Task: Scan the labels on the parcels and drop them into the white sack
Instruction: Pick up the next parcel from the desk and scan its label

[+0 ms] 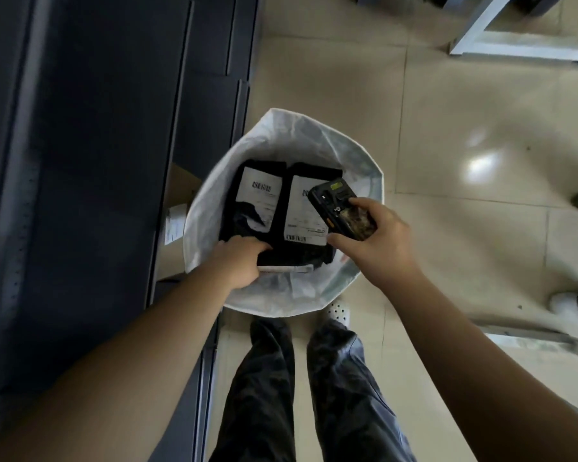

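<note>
Left hand is reaching into the mouth of the white sack, fingers curling under and gripping the near edge of the two black parcels, which are sitting side by side over the sack opening with their white labels facing up. Right hand is hovering above the sack's right side, fingers wrapping around a black handheld scanner that is overlapping the right parcel's label. Sack is standing on the tiled floor just right of a dark cabinet, person's legs just on its near side.
</note>
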